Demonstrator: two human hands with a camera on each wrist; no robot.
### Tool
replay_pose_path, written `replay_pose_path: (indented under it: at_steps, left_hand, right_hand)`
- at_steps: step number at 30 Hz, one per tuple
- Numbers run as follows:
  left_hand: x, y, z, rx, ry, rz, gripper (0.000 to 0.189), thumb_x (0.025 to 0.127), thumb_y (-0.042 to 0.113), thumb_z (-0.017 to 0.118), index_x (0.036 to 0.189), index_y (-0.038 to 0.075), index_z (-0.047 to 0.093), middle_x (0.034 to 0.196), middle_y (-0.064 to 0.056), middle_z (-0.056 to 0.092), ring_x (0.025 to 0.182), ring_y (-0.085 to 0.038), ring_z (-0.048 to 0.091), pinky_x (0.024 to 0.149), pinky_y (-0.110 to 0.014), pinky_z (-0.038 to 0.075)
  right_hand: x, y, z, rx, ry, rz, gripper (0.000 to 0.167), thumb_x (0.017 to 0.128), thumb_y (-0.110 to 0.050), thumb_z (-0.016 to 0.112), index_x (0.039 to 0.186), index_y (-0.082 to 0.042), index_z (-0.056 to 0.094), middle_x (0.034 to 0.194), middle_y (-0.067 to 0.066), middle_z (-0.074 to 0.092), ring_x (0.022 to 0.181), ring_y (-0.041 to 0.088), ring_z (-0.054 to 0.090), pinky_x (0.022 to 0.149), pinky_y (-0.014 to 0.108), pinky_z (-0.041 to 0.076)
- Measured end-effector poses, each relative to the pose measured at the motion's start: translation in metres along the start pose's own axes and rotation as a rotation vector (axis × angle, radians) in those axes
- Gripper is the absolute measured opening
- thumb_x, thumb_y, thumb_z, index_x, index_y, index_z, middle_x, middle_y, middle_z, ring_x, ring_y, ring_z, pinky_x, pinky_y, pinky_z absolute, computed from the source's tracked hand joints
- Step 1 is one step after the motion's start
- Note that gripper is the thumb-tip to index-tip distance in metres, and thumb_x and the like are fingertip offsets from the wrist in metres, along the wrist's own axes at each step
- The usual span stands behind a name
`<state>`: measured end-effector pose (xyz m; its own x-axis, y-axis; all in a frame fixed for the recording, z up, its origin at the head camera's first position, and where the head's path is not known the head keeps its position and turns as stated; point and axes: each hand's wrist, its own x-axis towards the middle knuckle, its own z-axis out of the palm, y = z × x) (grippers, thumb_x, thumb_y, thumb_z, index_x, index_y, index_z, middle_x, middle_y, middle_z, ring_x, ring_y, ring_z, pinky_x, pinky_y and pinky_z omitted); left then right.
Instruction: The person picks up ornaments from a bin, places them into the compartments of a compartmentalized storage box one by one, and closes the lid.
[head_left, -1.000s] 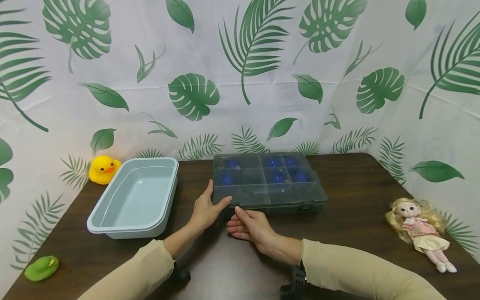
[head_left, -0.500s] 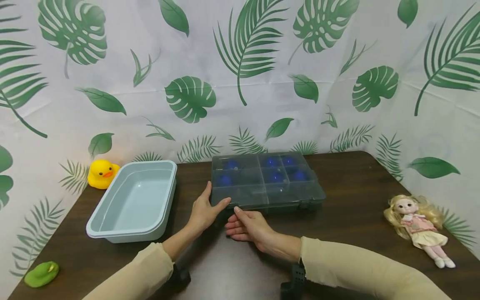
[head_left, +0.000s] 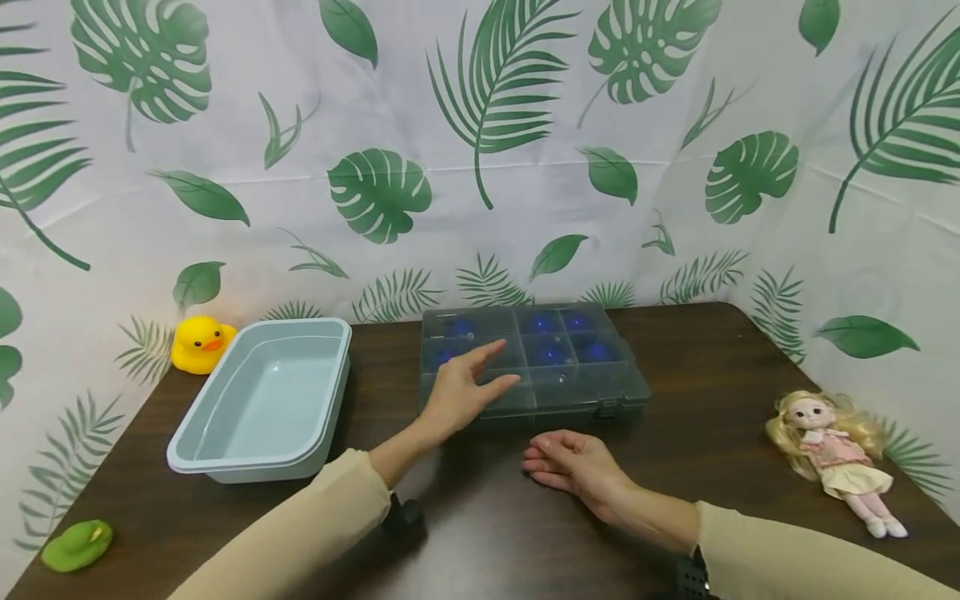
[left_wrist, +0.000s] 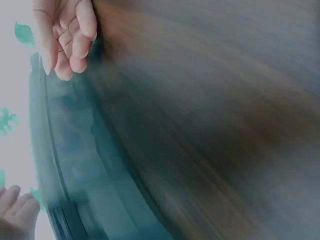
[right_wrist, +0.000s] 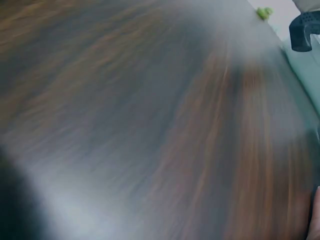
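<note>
A translucent grey-green compartment box (head_left: 581,382) lies on the table with its lid down. Several blue round things (head_left: 551,354) show dimly through the lid. My left hand (head_left: 459,395) hovers over the front left part of the box, thumb and fingers apart, holding nothing. In front of the box, my right hand (head_left: 577,468) has loosely bent fingers and grips nothing. On the box front the right latch (head_left: 607,408) is visible; the left one is behind my left hand. Blur covers much of both wrist views, though the right hand (left_wrist: 67,37) shows in the left one.
A pale blue basin (head_left: 258,463) stands left of the box, with a yellow rubber duck (head_left: 201,345) behind it. A green duck-like toy (head_left: 77,546) lies front left. A blonde doll (head_left: 832,450) lies at the right edge of the dark wooden table (head_left: 480,533).
Both hands have left the box's front left latch area. The left hand has risen and shifted right over the lid; the right hand has moved right, away from the box front.
</note>
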<state>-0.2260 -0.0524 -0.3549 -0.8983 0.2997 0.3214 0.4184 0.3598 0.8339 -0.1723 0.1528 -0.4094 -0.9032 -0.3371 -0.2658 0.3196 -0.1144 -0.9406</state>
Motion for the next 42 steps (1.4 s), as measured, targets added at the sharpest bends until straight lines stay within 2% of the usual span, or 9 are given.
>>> replay_pose_path:
  at_steps: [5,8,10,13,18,21,23,26,42]
  left_hand:
    - [0.02,0.011,0.035,0.034,-0.127,0.056,0.048,0.088,0.024,0.067,0.131,0.006,0.055,0.13,-0.006,0.059,0.12,-0.019,0.055,0.097,-0.036,0.047]
    - [0.03,0.015,0.052,0.066,-0.173,0.088,0.045,0.089,0.024,0.066,0.13,0.008,0.057,0.123,-0.006,0.063,0.077,-0.012,0.065,0.086,-0.027,0.05]
    - [0.037,0.016,0.061,0.089,-0.201,0.102,0.044,0.089,0.024,0.066,0.129,0.009,0.058,0.122,-0.006,0.064,0.049,-0.008,0.049,0.077,-0.02,0.047]
    - [0.043,0.017,0.071,0.128,-0.24,0.11,0.041,0.089,0.025,0.066,0.127,0.012,0.06,0.119,-0.006,0.066,0.037,-0.007,0.025,0.067,-0.016,0.043]
    - [0.049,0.016,0.08,0.213,-0.264,0.109,0.038,0.088,0.028,0.066,0.125,0.016,0.063,0.123,-0.002,0.063,0.045,-0.005,0.034,0.07,-0.014,0.043]
    - [0.05,0.014,0.083,0.26,-0.271,0.119,0.037,0.088,0.029,0.066,0.124,0.018,0.064,0.126,-0.002,0.061,0.054,-0.007,0.053,0.073,-0.014,0.043]
    - [0.05,0.013,0.085,0.279,-0.273,0.133,0.036,0.088,0.028,0.066,0.123,0.019,0.064,0.127,-0.003,0.06,0.077,-0.008,0.066,0.077,-0.014,0.045]
    - [0.049,0.012,0.088,0.293,-0.266,0.149,0.035,0.087,0.027,0.067,0.121,0.019,0.066,0.127,-0.002,0.06,0.112,-0.012,0.06,0.087,-0.018,0.048]
    - [0.05,0.013,0.099,0.35,-0.242,0.223,0.027,0.087,0.027,0.067,0.112,0.016,0.071,0.121,0.006,0.064,0.116,-0.006,0.056,0.095,-0.021,0.046]
  right_hand:
    - [-0.014,-0.003,-0.032,0.021,0.106,-0.022,0.034,0.096,-0.018,0.055,0.118,0.007,0.051,0.098,0.004,0.069,0.092,0.014,0.068,0.087,0.03,0.052]
    - [-0.02,-0.005,-0.046,0.047,0.189,-0.028,0.03,0.096,-0.016,0.054,0.118,0.005,0.051,0.096,0.003,0.07,0.092,0.014,0.068,0.087,0.029,0.052]
    - [-0.023,-0.006,-0.052,0.066,0.232,-0.039,0.028,0.097,-0.015,0.052,0.117,0.004,0.051,0.096,0.003,0.07,0.092,0.014,0.068,0.087,0.029,0.052]
    - [-0.025,-0.008,-0.058,0.087,0.272,-0.055,0.027,0.098,-0.013,0.051,0.118,0.005,0.048,0.097,0.002,0.07,0.093,0.013,0.068,0.088,0.029,0.052]
    - [-0.024,-0.01,-0.062,0.105,0.291,-0.068,0.034,0.099,-0.011,0.047,0.126,0.008,0.039,0.098,0.001,0.068,0.094,0.012,0.067,0.089,0.028,0.051]
    - [-0.023,-0.009,-0.063,0.111,0.298,-0.067,0.038,0.099,-0.01,0.045,0.13,0.01,0.035,0.099,0.001,0.068,0.094,0.011,0.067,0.089,0.027,0.051]
    - [-0.023,-0.009,-0.063,0.115,0.308,-0.065,0.04,0.099,-0.01,0.045,0.132,0.01,0.033,0.098,0.0,0.068,0.094,0.01,0.067,0.088,0.026,0.051]
    - [-0.023,-0.009,-0.063,0.122,0.311,-0.067,0.044,0.1,-0.01,0.044,0.136,0.012,0.03,0.098,0.0,0.069,0.093,0.01,0.067,0.088,0.026,0.051]
    - [-0.022,-0.007,-0.059,0.203,0.353,-0.074,0.038,0.101,-0.007,0.039,0.133,0.011,0.03,0.094,0.0,0.069,0.092,0.008,0.067,0.089,0.024,0.05]
